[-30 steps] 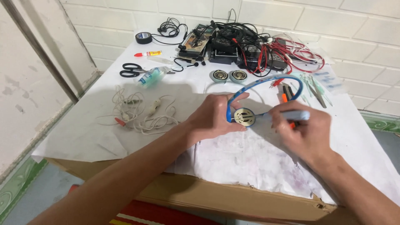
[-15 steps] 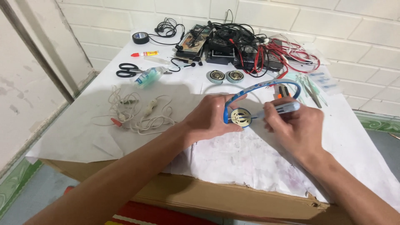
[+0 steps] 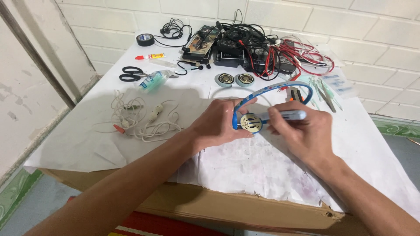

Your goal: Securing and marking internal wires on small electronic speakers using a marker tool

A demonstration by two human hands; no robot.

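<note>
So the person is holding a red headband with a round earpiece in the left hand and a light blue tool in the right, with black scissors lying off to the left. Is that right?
Not quite: the headband is blue, not red, as the head view shows. The rest holds: the left hand grips it by the round earpiece, the right hand holds a light blue tool, and black scissors lie off to the left.

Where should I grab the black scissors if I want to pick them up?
Take the black scissors by the two handle loops, which point left, toward the table's left edge. Come from that side, so your fingers slip into the loops and stay away from the blades, which point right toward the clear bag. They lie flat, clear of both hands.
</note>
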